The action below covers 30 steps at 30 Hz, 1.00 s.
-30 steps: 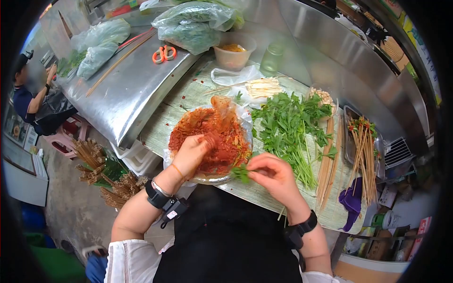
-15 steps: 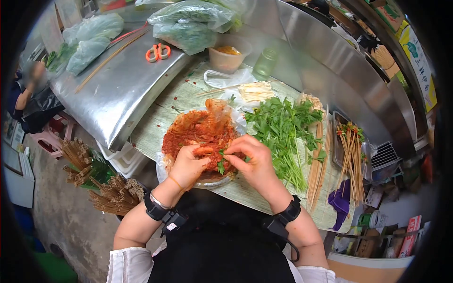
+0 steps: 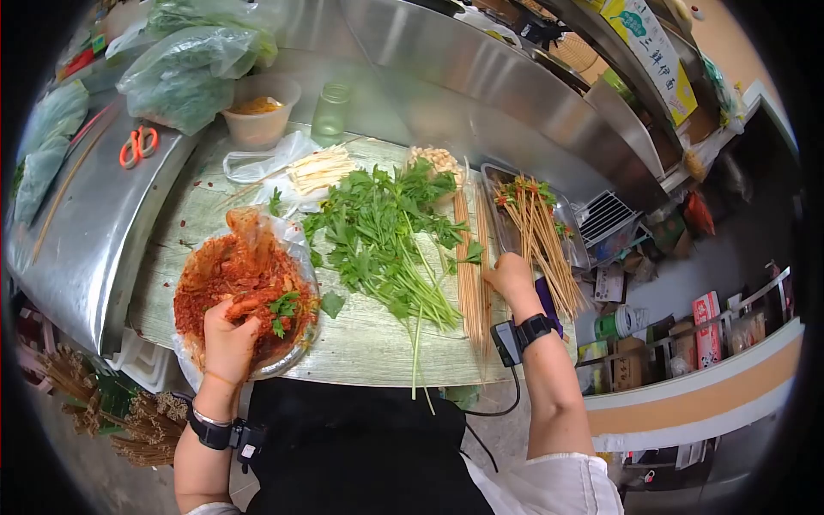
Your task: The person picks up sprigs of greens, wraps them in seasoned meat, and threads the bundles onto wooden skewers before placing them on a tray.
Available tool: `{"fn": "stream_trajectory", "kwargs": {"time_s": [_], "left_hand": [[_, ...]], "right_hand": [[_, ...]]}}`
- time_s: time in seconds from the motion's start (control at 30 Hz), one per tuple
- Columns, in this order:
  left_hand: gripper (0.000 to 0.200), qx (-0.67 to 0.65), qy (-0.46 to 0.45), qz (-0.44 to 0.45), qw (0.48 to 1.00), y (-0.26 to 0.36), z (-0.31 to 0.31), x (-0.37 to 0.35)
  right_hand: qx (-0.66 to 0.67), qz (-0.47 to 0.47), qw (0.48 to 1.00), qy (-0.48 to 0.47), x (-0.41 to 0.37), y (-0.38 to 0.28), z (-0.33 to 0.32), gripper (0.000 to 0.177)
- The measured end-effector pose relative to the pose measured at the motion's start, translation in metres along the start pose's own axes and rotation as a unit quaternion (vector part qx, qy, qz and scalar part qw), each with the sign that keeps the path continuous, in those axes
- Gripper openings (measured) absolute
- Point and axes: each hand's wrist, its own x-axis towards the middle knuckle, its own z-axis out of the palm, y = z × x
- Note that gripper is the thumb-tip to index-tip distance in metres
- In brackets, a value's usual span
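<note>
My left hand [image 3: 230, 336] is closed around a red, sauce-coated piece of food [image 3: 251, 302], over the bowl of red chili-coated food [image 3: 202, 279]. Green celery leaves [image 3: 283, 311] stick out beside its fingers. Over on the right, my right hand [image 3: 511, 281] has curled fingers at the edge of a bundle of bamboo skewers [image 3: 469, 257]. Whether it grips one of them is hidden. Between the hands lies a heap of leafy celery [image 3: 378, 223], its stems toward me.
Filled skewers [image 3: 541, 240] rest on a metal tray [image 3: 498, 176] at the right. Enoki mushrooms [image 3: 322, 169], a plastic tub [image 3: 260, 124] and a green glass jar [image 3: 331, 116] stand farther back. Orange-handled scissors [image 3: 138, 147] lie on the metal surface at left.
My right hand has left the bowl and moved right to the bamboo skewers. My left hand still holds the red piece with the leaves. The view has swung to the right.
</note>
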Motion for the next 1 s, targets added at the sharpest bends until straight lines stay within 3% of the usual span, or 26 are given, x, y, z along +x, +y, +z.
{"fn": "stream_trajectory", "kwargs": {"time_s": [0.1,0.23,0.3,0.43,0.57,0.6,0.67,0.7,0.8,0.87,0.9,1.0], "left_hand": [[0.023,-0.018,0.001,-0.002,1.0,0.005,0.005,0.001],[0.023,-0.022,0.009,-0.006,1.0,0.003,0.003,0.001],[0.024,-0.024,0.017,-0.009,1.0,0.005,0.004,0.0],[0.023,-0.085,0.024,-0.032,0.996,0.015,0.012,0.001],[0.023,-0.119,0.069,-0.035,0.99,0.011,0.007,-0.001],[0.023,-0.14,0.098,-0.023,0.985,0.006,0.007,-0.001],[0.022,-0.199,0.121,-0.016,0.972,-0.003,0.005,0.003],[0.021,-0.237,0.116,-0.019,0.964,-0.005,0.005,0.004],[0.016,-0.347,0.118,-0.036,0.93,0.005,0.015,0.004],[0.017,-0.375,0.123,-0.051,0.918,0.023,0.021,0.0],[0.018,-0.288,0.189,-0.081,0.936,0.009,0.02,0.005],[0.021,-0.375,0.166,-0.063,0.91,-0.004,0.018,0.009]], "right_hand": [[0.101,0.023,0.992,-0.07,0.019,0.016,0.027,0.015],[0.249,0.035,0.965,-0.072,0.022,0.025,0.032,0.024],[0.422,0.074,0.897,-0.112,0.019,0.027,0.027,0.016],[0.469,0.093,0.871,-0.112,0.004,0.023,-0.001,0.01],[0.632,0.017,0.755,-0.171,-0.018,0.0,-0.042,0.01],[0.634,0.0,0.751,-0.186,-0.028,-0.017,-0.05,0.01],[0.737,-0.045,0.656,-0.153,-0.05,-0.043,-0.062,0.009],[0.737,-0.055,0.653,-0.169,-0.063,-0.06,-0.064,0.009],[0.816,-0.118,0.558,-0.09,-0.105,-0.123,-0.064,0.008],[0.817,-0.153,0.548,-0.091,-0.123,-0.156,-0.055,0.008],[0.811,-0.169,0.554,-0.08,-0.131,-0.172,-0.05,0.008],[0.811,-0.198,0.543,-0.085,-0.15,-0.204,-0.037,0.007]]}}
